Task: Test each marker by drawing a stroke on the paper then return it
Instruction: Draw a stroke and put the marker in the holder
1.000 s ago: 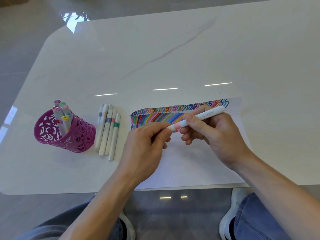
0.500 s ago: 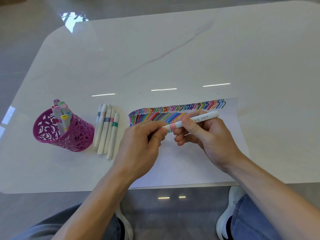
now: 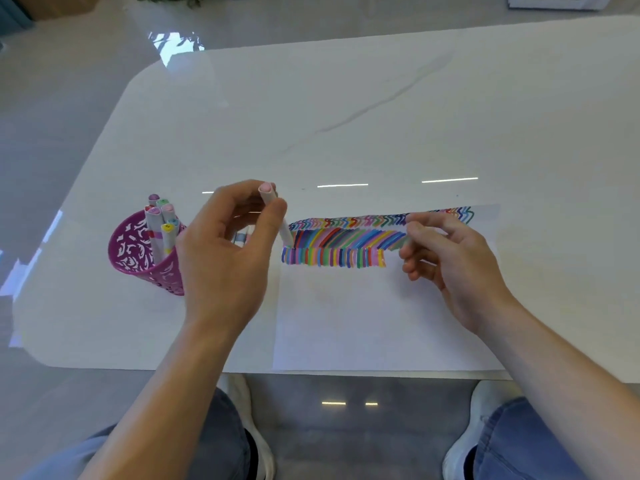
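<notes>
Now we seem to be returning the marker (image 3: 267, 194), so it is best to carry it clear of the cup (image 3: 136, 252) and lay it straight beside the spare markers (image 3: 240, 236) lying on the worktop (image 3: 381, 116), half hidden behind our left hand (image 3: 225, 258). That hand pinches the marker between thumb and fingers, pink cap up. Our right hand (image 3: 453, 261) hovers over the paper (image 3: 346, 323), fingers loosely curled, apparently holding nothing.
</notes>
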